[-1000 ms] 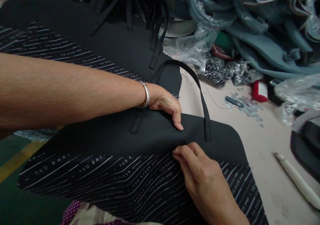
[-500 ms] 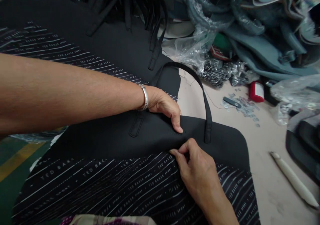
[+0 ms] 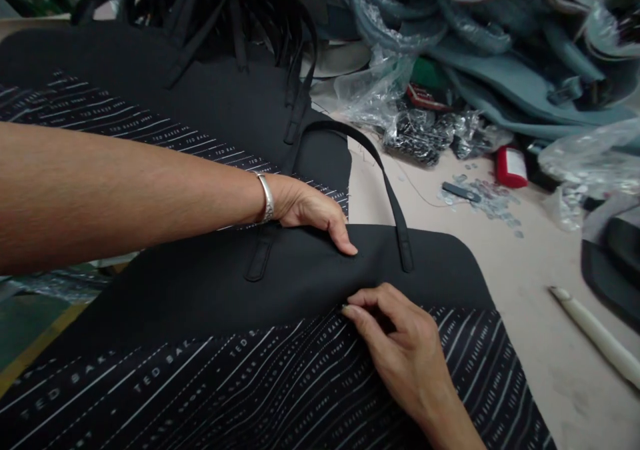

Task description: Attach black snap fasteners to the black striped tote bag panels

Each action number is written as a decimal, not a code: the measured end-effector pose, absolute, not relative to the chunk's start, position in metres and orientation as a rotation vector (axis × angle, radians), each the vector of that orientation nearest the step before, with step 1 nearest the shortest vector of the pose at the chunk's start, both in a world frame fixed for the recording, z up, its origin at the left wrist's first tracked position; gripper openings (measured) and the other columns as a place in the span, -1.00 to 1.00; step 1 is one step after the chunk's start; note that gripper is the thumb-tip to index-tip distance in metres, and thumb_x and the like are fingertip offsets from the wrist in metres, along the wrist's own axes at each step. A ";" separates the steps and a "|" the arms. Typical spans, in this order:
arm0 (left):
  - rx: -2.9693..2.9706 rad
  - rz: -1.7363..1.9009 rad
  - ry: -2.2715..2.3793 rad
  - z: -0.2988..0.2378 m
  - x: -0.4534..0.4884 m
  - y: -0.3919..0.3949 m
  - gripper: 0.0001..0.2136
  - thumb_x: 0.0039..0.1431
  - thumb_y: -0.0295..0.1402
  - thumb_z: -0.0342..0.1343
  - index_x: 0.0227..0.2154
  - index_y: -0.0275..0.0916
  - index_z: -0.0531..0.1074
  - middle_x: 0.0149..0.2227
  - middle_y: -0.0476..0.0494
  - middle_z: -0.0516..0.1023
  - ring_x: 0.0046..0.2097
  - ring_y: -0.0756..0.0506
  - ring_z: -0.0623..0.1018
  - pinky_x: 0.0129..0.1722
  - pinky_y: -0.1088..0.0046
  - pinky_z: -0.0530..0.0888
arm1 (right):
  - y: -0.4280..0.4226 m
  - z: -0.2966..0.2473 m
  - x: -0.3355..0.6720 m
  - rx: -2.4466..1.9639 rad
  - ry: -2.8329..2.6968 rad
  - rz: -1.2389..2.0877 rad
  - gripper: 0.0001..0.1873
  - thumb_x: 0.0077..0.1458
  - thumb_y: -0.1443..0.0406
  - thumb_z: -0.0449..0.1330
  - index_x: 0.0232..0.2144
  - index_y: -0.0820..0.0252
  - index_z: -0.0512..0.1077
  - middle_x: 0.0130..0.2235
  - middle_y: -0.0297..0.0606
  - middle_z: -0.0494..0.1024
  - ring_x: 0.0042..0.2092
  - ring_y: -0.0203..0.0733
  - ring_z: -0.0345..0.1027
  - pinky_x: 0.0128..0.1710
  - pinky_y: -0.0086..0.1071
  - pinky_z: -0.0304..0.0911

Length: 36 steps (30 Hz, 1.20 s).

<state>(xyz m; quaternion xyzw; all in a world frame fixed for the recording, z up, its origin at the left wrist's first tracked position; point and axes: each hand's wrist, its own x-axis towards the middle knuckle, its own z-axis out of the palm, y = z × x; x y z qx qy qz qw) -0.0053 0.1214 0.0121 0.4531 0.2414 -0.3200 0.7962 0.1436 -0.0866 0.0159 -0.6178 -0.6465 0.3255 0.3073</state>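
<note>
A black bag panel (image 3: pixel 195 280) with a strap handle (image 3: pixel 383 163) lies across my front; its lower part is dark fabric (image 3: pixel 280 377) printed with slanted white lines and lettering. My left hand (image 3: pixel 315 213), with a silver bangle on its wrist, grips the panel's top edge between the handle ends. Its thumb presses on the front, while the other fingers are hidden behind. Below it, my right hand (image 3: pixel 400 337) pinches at the seam between plain black and printed fabric. Thumb and forefinger meet there, and folds spread from that spot.
More black panels with handles (image 3: pixel 225 90) are piled at the back left. Grey-blue pieces (image 3: pixel 515 83) and clear plastic are heaped at the back right. Small clear discs (image 3: pixel 487 200), a red item (image 3: pixel 511 167) and a pale pointed tool (image 3: pixel 595 330) lie on the table (image 3: pixel 535 257).
The view has shifted a little. The panel's top edge and my left hand appear slightly further left. My right hand keeps its pinch at the seam, its fingers more arched.
</note>
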 end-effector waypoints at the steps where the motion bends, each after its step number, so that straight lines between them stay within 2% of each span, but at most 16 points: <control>1: 0.955 -0.675 0.525 0.011 -0.007 0.120 -0.73 -0.09 -0.18 0.29 -0.36 -0.26 0.59 -0.40 -0.18 0.67 -0.22 -0.28 0.64 -0.09 0.11 0.56 | -0.087 0.016 0.144 -1.607 -1.704 0.860 -0.94 0.19 0.35 0.23 -0.32 0.09 0.50 -0.40 -0.41 0.49 -0.41 -0.35 0.38 -0.37 -0.45 0.23; 8: 0.860 -0.610 0.521 0.005 -0.015 0.116 -0.74 -0.03 -0.20 0.25 -0.33 -0.29 0.59 -0.37 -0.19 0.67 -0.17 -0.27 0.63 -0.05 0.10 0.53 | -0.092 0.018 0.145 -1.465 -1.631 0.869 -0.90 0.16 0.43 0.24 -0.30 0.14 0.50 -0.36 -0.38 0.51 -0.34 -0.37 0.42 -0.32 -0.49 0.28; 15: 0.829 -0.574 0.515 0.003 -0.015 0.116 -0.75 -0.07 -0.22 0.28 -0.37 -0.30 0.59 -0.38 -0.20 0.67 -0.23 -0.27 0.64 -0.05 0.07 0.55 | -0.091 0.019 0.140 -1.486 -1.587 0.882 -0.89 0.19 0.42 0.21 -0.31 0.12 0.50 -0.35 -0.38 0.52 -0.33 -0.35 0.42 -0.31 -0.48 0.30; 20: 0.889 -0.553 0.531 0.005 -0.015 0.115 -0.75 -0.08 -0.21 0.29 -0.38 -0.28 0.59 -0.37 -0.22 0.68 -0.24 -0.29 0.65 -0.11 0.04 0.57 | -0.089 0.021 0.136 -1.659 -1.547 0.870 -0.93 0.13 0.37 0.26 -0.37 0.12 0.43 -0.46 -0.45 0.48 -0.47 -0.37 0.36 -0.44 -0.50 0.27; 24: 0.917 -0.569 0.546 0.008 -0.015 0.113 -0.74 -0.11 -0.19 0.31 -0.38 -0.27 0.59 -0.37 -0.22 0.68 -0.23 -0.30 0.64 -0.11 0.05 0.58 | -0.088 0.020 0.137 -1.736 -1.625 0.843 -0.82 0.13 0.34 0.26 -0.48 0.12 0.36 -0.53 -0.48 0.42 -0.54 -0.38 0.28 -0.48 -0.48 0.21; 28: 0.927 -0.574 0.563 0.010 -0.015 0.112 -0.74 -0.13 -0.20 0.32 -0.40 -0.27 0.59 -0.38 -0.22 0.67 -0.23 -0.30 0.64 -0.12 0.06 0.58 | -0.088 0.016 0.137 -1.737 -1.717 0.751 -0.82 0.14 0.34 0.25 -0.48 0.13 0.36 -0.54 -0.49 0.39 -0.57 -0.40 0.25 -0.50 -0.48 0.16; 36: 0.972 -0.582 0.535 0.013 -0.012 0.115 -0.73 -0.17 -0.23 0.36 -0.39 -0.25 0.59 -0.41 -0.16 0.67 -0.30 -0.25 0.65 -0.15 0.12 0.59 | -0.086 0.007 0.132 -1.761 -1.857 0.469 -0.82 0.19 0.32 0.21 -0.46 0.16 0.36 -0.49 -0.40 0.43 -0.54 -0.35 0.30 -0.49 -0.44 0.15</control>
